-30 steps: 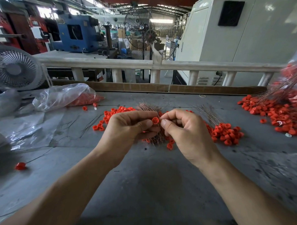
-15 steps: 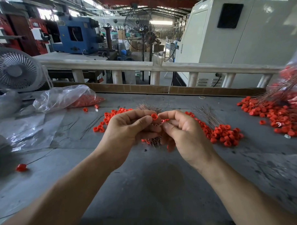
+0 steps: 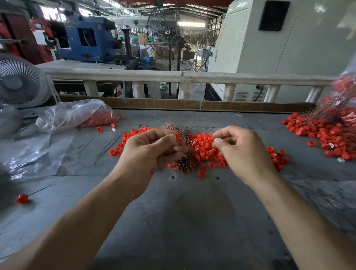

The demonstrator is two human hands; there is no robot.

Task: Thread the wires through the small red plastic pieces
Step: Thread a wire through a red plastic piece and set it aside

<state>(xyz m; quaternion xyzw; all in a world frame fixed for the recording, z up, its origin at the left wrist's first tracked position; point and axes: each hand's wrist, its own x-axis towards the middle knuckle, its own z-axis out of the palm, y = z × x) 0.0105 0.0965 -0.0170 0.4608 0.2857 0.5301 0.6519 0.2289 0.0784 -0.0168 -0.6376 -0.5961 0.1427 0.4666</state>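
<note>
Grey metal counter [image 3: 190, 226], scuffed, with both forearms laid in from the near edge. One small red plastic piece [image 3: 176, 136] is pinched at the fingertips of the left hand [image 3: 150, 152], lifted just above the counter; a brush-like bundle of copper wires [image 3: 185, 153] is gripped by the curled lower fingers of the same hand. Right hand [image 3: 241, 151]: thumb and forefinger pressed together, apparently on a single wire end — too fine to be made out. Step judged: one wire being drawn through the held piece. Next move calls for a fresh piece to be taken from the loose red heap [image 3: 207, 148] just behind the hands. Far left, a clear plastic bag [image 3: 73, 115] holding more red pieces; far right, a second bag [image 3: 354, 76] spilling red pieces tangled with wires — presumably the finished lot.
</note>
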